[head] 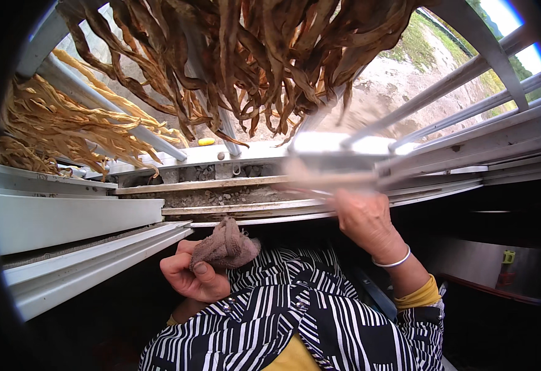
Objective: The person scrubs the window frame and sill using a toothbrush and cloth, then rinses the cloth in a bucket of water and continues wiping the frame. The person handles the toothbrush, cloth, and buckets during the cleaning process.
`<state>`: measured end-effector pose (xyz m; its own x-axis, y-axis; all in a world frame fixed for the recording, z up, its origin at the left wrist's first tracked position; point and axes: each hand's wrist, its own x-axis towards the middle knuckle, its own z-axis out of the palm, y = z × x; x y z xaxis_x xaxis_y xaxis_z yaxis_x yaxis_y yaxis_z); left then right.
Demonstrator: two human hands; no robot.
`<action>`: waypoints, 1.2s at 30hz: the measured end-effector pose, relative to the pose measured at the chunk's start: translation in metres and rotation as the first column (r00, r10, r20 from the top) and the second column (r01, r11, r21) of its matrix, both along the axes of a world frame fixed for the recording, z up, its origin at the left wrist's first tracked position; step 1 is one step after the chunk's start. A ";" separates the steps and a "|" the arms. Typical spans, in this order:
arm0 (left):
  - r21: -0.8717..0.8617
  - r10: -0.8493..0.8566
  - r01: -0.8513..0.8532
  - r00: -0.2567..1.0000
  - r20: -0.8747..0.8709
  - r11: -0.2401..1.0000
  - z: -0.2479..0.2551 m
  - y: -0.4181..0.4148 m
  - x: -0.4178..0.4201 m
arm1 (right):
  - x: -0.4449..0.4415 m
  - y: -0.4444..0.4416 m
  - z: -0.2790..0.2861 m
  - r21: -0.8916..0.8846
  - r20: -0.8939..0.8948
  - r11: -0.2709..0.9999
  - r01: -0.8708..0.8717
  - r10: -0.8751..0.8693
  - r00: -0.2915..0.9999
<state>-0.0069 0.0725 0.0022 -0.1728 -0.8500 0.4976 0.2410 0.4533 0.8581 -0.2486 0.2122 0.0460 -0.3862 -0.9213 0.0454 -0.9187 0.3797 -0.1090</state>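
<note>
A brownish-pink terry rag [226, 243] is bunched up in my left hand [196, 276], pinched between thumb and fingers. It is held in front of the inner edge of the white window frame. My right hand [365, 222], with a white bangle on its wrist, is closed around a pale tool [330, 178] that looks like a brush. Motion blur hides the tool's exact shape. It is over the window's lower track [224, 197], where grey grit and crumbs of dirt lie between the rails.
Brown dried pods or leaves [270, 55] hang in a thick bunch ahead. Paler dried strips [66, 125] drape over the bars at left. Metal window bars [442, 88] rise outside the sill. A yellow corncob [206, 141] lies beyond the sill. A white sliding sash [75, 222] stands at left.
</note>
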 end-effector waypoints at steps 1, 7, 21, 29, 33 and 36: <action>-0.006 0.016 -0.016 1.000 -0.004 1.000 0.000 0.000 0.002 | 0.008 -0.007 0.002 0.009 -0.014 0.999 -0.034 0.034 0.999; 0.039 0.085 -0.085 0.996 0.003 0.996 -0.009 0.002 0.017 | 0.002 0.002 0.005 -0.002 -0.030 1.000 -0.001 0.001 1.000; -0.019 0.133 -0.134 0.990 -0.039 0.991 -0.010 -0.004 0.035 | 0.059 -0.101 -0.025 -0.079 -0.051 0.934 -0.349 0.346 0.937; -0.038 0.332 -0.332 0.943 -0.024 0.942 -0.016 -0.012 0.036 | 0.044 -0.079 0.001 -0.095 0.104 0.970 -0.226 0.235 0.966; -0.088 0.190 -0.186 0.981 0.036 0.979 -0.015 -0.009 0.048 | 0.068 -0.121 -0.008 -0.202 0.037 0.920 -0.336 0.350 0.936; -0.054 0.145 -0.146 0.989 -0.021 0.988 -0.014 -0.013 0.036 | 0.058 -0.105 0.027 -0.201 0.117 0.926 -0.320 0.347 0.931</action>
<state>0.0292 0.0597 -0.0115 -0.0406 -0.8366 0.5463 0.1831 0.5313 0.8272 -0.1907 0.1076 0.0733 -0.0729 -0.9801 0.1844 -0.9568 0.0166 -0.2902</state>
